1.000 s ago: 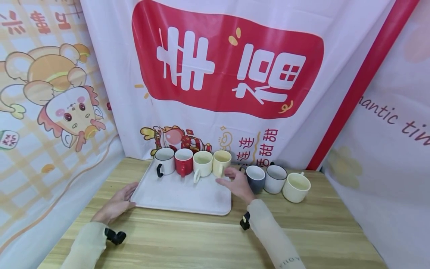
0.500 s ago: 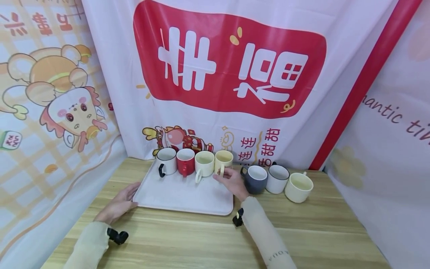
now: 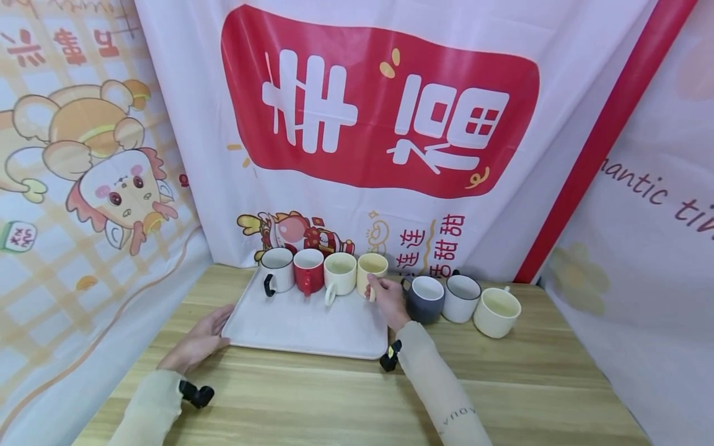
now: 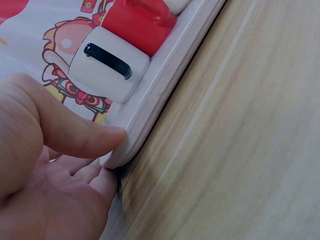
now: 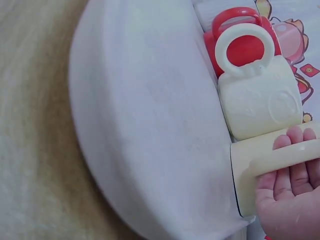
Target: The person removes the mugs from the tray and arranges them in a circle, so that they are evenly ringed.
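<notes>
A white tray [image 3: 307, 328] lies on the wooden table, with a row of mugs along its back. My right hand [image 3: 387, 300] grips the handle of the pale yellow mug [image 3: 370, 265], its fingers passed through the loop in the right wrist view. That mug stands upright at the row's right end. Beside it are a cream mug [image 3: 340, 272], a red mug [image 3: 308, 272] and a white mug with a black handle [image 3: 277, 272]. My left hand [image 3: 198, 337] holds the tray's left edge; in the left wrist view the thumb [image 4: 95, 140] lies against the rim, fingers at the corner.
Right of the tray, a dark grey mug [image 3: 425, 303], a white mug with a dark rim [image 3: 460, 300] and a wide cream mug [image 3: 496, 314] stand close together on the table [image 3: 312, 396]. A printed cloth [image 3: 379, 210] hangs right behind the mugs.
My right hand has moved slightly left onto the yellow mug's handle, and its fingers have curled through the loop. The left hand stays at the tray's edge.
</notes>
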Available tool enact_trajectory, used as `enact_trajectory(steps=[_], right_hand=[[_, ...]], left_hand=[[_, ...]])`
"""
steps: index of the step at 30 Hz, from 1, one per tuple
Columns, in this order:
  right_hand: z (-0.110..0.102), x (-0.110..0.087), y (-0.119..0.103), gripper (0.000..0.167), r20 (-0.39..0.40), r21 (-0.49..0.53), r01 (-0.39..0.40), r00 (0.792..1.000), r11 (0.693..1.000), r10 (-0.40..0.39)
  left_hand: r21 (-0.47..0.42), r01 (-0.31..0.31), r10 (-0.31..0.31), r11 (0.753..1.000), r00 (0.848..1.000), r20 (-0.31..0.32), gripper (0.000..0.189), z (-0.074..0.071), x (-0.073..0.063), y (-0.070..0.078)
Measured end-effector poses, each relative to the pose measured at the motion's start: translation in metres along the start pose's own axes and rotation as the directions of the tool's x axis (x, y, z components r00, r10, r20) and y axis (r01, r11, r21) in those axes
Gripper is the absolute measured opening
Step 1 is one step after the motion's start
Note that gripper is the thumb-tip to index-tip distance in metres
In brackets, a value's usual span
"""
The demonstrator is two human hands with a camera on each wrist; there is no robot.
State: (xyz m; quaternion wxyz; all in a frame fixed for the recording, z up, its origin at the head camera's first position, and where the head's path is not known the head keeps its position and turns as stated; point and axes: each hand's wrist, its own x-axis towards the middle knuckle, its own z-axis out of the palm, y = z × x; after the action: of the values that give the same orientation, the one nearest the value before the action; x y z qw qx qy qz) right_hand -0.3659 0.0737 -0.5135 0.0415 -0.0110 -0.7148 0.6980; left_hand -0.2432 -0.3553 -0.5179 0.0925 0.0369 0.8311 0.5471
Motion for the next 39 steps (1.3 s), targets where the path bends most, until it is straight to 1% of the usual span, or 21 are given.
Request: enact_trajectory(steps=[4,8,12,15,18,22,25,28,30,32,34,36,39], right_hand=[[0.001,-0.006,-0.005,0.04,-0.02,0.079,-0.016,1.0,0.997,0.018],[-0.001,-0.014,-0.019,0.036,-0.008,0.142,-0.088,0.996,0.986,0.09],[-0.005,-0.022,-0.027,0.032,0.041,0.206,-0.178,0.984,0.962,0.173],[-0.011,-0.031,-0.03,0.031,0.097,0.253,-0.217,0.975,0.943,0.199],[-0.019,-0.042,-0.032,0.032,0.16,0.287,-0.24,0.967,0.928,0.201],[-0.035,-0.056,-0.036,0.032,0.248,0.312,-0.247,0.953,0.917,0.172],[-0.051,-0.067,-0.04,0.034,0.299,0.308,-0.241,0.943,0.92,0.147],[-0.07,-0.078,-0.045,0.038,0.344,0.281,-0.239,0.929,0.93,0.135],[-0.086,-0.085,-0.048,0.039,0.382,0.256,-0.237,0.915,0.937,0.127],[-0.104,-0.091,-0.049,0.041,0.437,0.212,-0.225,0.892,0.951,0.114],[-0.123,-0.096,-0.049,0.042,0.5,0.173,-0.214,0.86,0.961,0.102],[-0.144,-0.101,-0.048,0.042,0.564,0.143,-0.199,0.822,0.97,0.085],[-0.176,-0.107,-0.045,0.042,0.642,0.136,-0.179,0.765,0.974,0.051]], left_hand=[[-0.007,0.008,-0.008,1.0,1.0,-0.003,0.09,0.001,-0.002,0.001],[-0.008,0.006,-0.006,1.0,1.0,-0.004,0.09,-0.001,-0.003,0.001],[-0.001,0.002,-0.002,1.0,1.0,-0.007,0.09,-0.002,-0.003,-0.001],[0.007,0.007,-0.007,1.0,1.0,-0.006,0.09,-0.003,-0.003,-0.002],[0.016,0.017,-0.017,1.0,1.0,-0.009,0.089,-0.003,-0.003,-0.002],[0.019,0.02,-0.02,1.0,1.0,-0.009,0.09,-0.002,-0.004,-0.001],[0.015,0.011,-0.011,1.0,1.0,-0.003,0.09,-0.002,-0.003,0.0],[0.013,0.0,0.0,1.0,1.0,0.003,0.089,-0.003,-0.003,0.001],[0.013,-0.007,0.007,1.0,1.0,0.004,0.089,-0.003,-0.002,0.002],[0.016,-0.011,0.011,1.0,1.0,0.006,0.089,-0.004,-0.002,0.002],[0.021,-0.007,0.007,1.0,1.0,0.002,0.088,-0.004,-0.002,0.003],[0.021,-0.002,0.002,1.0,1.0,0.001,0.088,-0.004,-0.001,0.002],[0.022,0.008,-0.008,1.0,1.0,-0.004,0.088,-0.003,-0.002,0.002]])
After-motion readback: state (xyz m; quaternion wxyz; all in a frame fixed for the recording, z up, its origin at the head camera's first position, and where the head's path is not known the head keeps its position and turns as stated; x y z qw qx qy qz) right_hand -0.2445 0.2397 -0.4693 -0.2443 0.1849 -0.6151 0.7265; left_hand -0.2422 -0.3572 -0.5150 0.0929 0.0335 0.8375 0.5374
